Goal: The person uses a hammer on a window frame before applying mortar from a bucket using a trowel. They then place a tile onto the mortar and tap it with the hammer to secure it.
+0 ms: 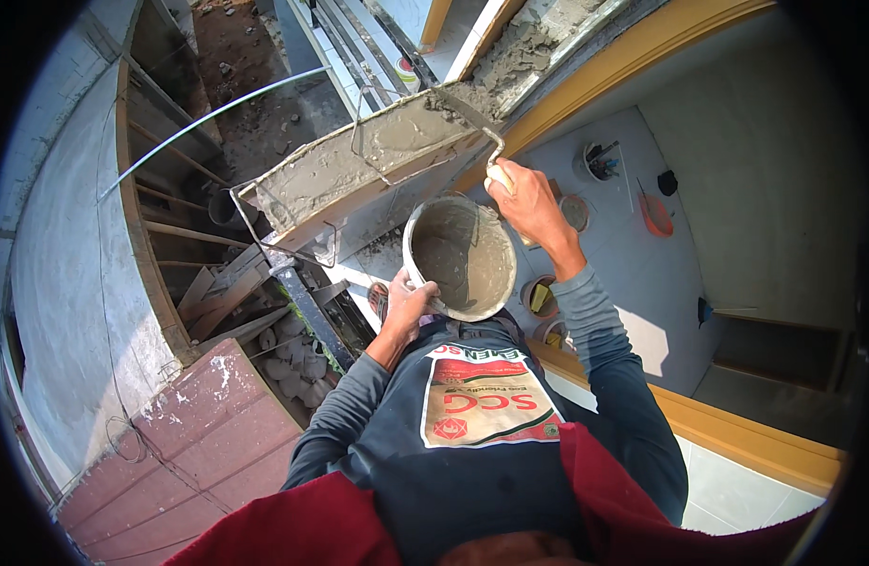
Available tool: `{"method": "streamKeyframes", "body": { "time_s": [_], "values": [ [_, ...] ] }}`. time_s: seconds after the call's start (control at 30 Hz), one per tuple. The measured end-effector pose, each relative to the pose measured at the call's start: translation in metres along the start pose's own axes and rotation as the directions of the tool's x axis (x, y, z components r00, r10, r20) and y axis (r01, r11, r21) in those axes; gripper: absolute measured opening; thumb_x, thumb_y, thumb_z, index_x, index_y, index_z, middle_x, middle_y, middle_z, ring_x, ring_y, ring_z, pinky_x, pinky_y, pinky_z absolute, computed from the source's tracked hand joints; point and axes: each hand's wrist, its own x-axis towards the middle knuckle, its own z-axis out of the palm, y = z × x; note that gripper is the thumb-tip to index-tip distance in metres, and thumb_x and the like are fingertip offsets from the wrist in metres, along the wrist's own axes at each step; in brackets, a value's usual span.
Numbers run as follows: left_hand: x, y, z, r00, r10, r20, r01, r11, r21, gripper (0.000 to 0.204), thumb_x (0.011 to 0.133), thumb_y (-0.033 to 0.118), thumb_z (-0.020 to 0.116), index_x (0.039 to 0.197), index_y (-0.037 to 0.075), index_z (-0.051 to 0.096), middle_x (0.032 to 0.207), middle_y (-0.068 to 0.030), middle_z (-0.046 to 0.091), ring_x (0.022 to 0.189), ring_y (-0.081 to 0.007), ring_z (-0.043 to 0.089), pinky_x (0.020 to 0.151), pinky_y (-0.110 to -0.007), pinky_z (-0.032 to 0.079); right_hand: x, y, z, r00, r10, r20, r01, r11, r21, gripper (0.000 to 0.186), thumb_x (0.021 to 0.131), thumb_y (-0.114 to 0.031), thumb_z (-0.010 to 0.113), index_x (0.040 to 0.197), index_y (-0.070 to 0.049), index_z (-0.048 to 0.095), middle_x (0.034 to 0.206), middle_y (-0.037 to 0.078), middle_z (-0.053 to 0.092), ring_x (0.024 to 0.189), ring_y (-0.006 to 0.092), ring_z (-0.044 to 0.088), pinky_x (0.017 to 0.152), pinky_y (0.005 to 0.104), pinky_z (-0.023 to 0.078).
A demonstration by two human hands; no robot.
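My left hand [411,304] grips the near left rim of a pale bucket [451,213], thumb over the edge. Wet grey mortar [453,274] lies inside it, and the bucket is tilted close to my body. My right hand [531,206] is closed round the handle of a trowel [467,111]. Its blade rests at the far right end of a mortar-filled wooden form [340,160], beside lumps of fresh mortar. Bent metal rod clamps [335,247] straddle the boards of this form. The blade's tip is hard to make out against the grey.
Another mortar-topped ledge [534,42] runs off beyond the trowel. On the right, a yellow-orange frame [633,75] borders a lower tiled floor with buckets [600,162] and a red-orange container [655,215]. Reddish roof sheets [189,443] and timber scraps [222,297] lie to the left.
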Motion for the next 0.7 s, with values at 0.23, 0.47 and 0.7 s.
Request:
{"method": "streamKeyframes", "body": {
  "time_s": [0.23,0.47,0.7],
  "values": [
    [0.0,-0.003,-0.002,1.0,0.007,-0.016,-0.006,0.999,0.046,0.041,0.078,-0.006,0.062,0.118,-0.001,0.055,0.087,-0.0077,0.069,0.068,-0.0142,0.065,0.055,-0.026,0.054,0.016,0.047,-0.002,0.959,-0.281,0.03,0.282,0.948,-0.145,0.041,0.092,-0.018,0.061,0.121,0.011,0.058,0.095,0.026,0.068,0.083,0.0436,0.065,0.076,0.046,0.051],
    [0.0,-0.01,-0.006,0.999,0.02,-0.033,-0.021,0.999,-0.031,0.041,0.077,-0.006,0.062,0.117,0.0,0.055,0.087,-0.008,0.069,0.067,-0.0138,0.065,0.053,-0.026,0.053,0.01,0.018,-0.039,0.935,0.222,0.277,-0.307,0.897,0.318,0.041,0.097,-0.019,0.055,0.129,0.007,0.055,0.091,0.008,0.065,0.062,0.0089,0.057,0.052,0.0257,0.05],
    [-0.005,-0.006,-0.003,0.998,0.007,-0.069,-0.006,1.0,0.01,0.039,0.077,-0.004,0.063,0.115,0.0,0.055,0.084,-0.0068,0.068,0.065,-0.0133,0.064,0.052,-0.026,0.052,-0.002,0.033,-0.034,0.801,0.297,0.52,-0.595,0.491,0.636,0.032,0.1,-0.021,0.05,0.12,0.003,0.057,0.084,0.007,0.062,0.057,0.0102,0.058,0.041,0.0243,0.048]
  ]
}}
